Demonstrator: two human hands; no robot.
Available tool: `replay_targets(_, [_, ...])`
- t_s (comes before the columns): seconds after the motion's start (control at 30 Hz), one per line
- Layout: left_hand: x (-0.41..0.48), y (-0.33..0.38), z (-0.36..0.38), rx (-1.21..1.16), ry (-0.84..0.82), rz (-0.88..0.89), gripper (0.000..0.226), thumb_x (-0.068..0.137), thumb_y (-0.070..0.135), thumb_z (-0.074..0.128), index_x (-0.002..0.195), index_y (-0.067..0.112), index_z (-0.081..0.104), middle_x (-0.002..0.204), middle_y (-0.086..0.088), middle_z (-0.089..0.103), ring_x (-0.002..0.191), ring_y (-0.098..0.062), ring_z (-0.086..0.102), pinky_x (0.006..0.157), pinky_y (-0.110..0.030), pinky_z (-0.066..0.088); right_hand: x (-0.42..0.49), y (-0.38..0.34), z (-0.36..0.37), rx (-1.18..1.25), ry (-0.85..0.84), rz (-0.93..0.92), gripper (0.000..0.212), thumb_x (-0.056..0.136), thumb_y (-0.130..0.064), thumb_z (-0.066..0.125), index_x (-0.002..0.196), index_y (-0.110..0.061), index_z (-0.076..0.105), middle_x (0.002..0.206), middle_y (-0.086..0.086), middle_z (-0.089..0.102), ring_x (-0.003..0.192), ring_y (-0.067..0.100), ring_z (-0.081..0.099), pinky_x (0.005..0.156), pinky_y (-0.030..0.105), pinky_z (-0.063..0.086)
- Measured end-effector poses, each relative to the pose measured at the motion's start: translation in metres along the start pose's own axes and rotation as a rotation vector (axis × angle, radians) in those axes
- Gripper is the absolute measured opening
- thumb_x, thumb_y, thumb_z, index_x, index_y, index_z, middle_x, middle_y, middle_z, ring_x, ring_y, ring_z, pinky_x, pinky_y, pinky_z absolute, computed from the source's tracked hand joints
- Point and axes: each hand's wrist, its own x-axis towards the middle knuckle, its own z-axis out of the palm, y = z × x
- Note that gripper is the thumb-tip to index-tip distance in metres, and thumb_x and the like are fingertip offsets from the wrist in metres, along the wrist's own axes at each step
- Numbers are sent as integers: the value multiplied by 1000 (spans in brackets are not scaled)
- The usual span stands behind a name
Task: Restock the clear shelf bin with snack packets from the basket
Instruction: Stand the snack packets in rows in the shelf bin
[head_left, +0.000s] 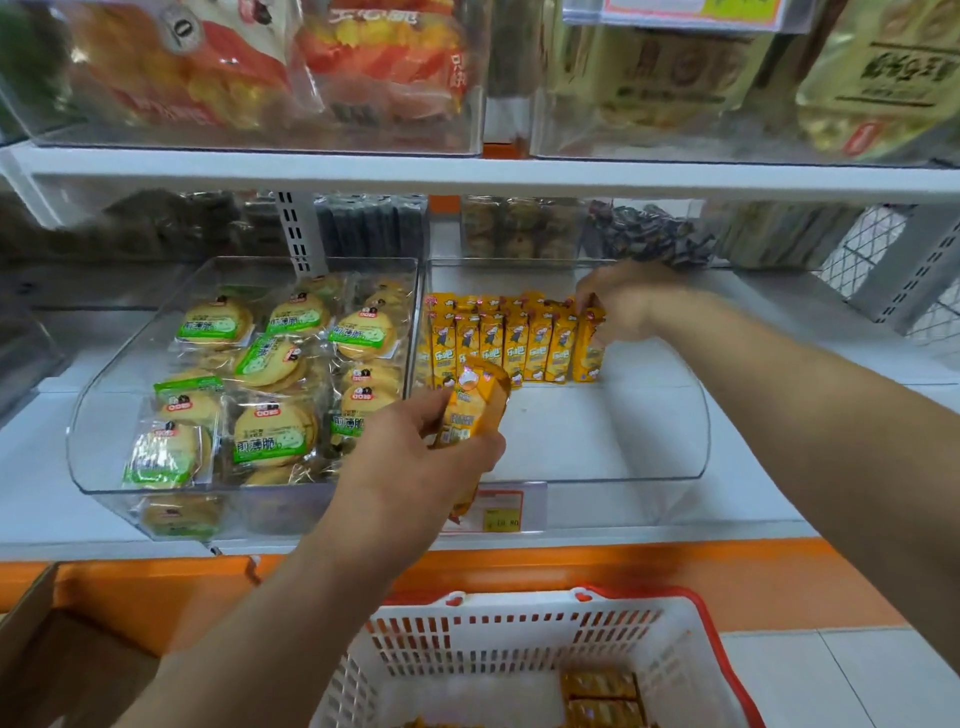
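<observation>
The clear shelf bin sits on the white shelf, with a row of yellow snack packets upright along its back edge, starting at the back left corner. The right hand reaches to the row's right end — its fingers pinch the top of the end packet. The left hand hovers at the bin's front left corner, fingers curled round a small bunch of packets. Below, the white basket holds a few spare packets near its right wall. Just left of the bin, a second bin holds round biscuit packs
</observation>
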Motion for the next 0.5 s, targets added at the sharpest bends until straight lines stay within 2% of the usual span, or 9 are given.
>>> replay_targets(0.07, [1, -2, 2, -26, -5, -1, 7, 91, 19, 71, 94, 23, 74, 83, -1, 76, 84, -25, 72, 68, -43, 61, 5, 1, 2, -69, -28, 1, 38, 76, -35, 81, 109, -32, 63, 104, -5, 58, 90, 19, 56, 59, 23, 40])
replay_targets(0.1, [0, -2, 3, -46, -7, -5, 10, 91, 18, 71, 99, 23, 73, 84, -1, 76, 82, -23, 73, 66, -42, 61, 5, 2, 3, -84, -33, 12, 38, 75, -36, 82, 108, -32, 62, 104, -4, 57, 90, 19, 56, 58, 24, 39])
replay_targets(0.17, [0, -2, 5, -98, 0, -32, 25, 91, 17, 72, 115, 22, 67, 94, 0, 78, 79, -17, 76, 69, -41, 64, 8, 4, 7, -79, -29, 31, 35, 75, -33, 81, 103, -32, 60, 106, -2, 59, 92, 21, 57, 65, 27, 45])
replay_targets(0.27, [1, -3, 7, -138, 2, -49, 25, 91, 16, 72, 113, 22, 60, 93, 3, 79, 80, -12, 77, 75, -47, 64, 6, 7, 9, -62, 19, 39, 35, 78, -29, 78, 108, -29, 60, 113, 2, 61, 94, 24, 57, 70, 29, 45])
replay_targets(0.33, [0, -3, 8, -136, -1, -38, 21, 92, 16, 71, 110, 20, 61, 92, 3, 79, 80, -13, 77, 76, -47, 64, -4, 11, 3, 8, 70, 57, 42, 80, -29, 77, 118, -27, 60, 121, 4, 60, 101, 27, 58, 72, 28, 41])
replay_targets(0.4, [-2, -3, 8, -131, -2, -27, 21, 92, 17, 71, 111, 19, 63, 92, 1, 79, 80, -14, 77, 77, -45, 64, -24, 13, -6, 105, 141, 52, 44, 81, -31, 77, 121, -25, 61, 123, 6, 61, 104, 28, 59, 77, 30, 46])
replay_targets(0.5, [-7, -1, 9, -108, 3, -26, 32, 91, 23, 73, 122, 19, 64, 96, 0, 78, 81, -12, 76, 70, -34, 63, -74, 2, -17, 304, 295, 10, 29, 77, -33, 79, 103, -26, 68, 105, -1, 70, 94, 21, 64, 82, 35, 53])
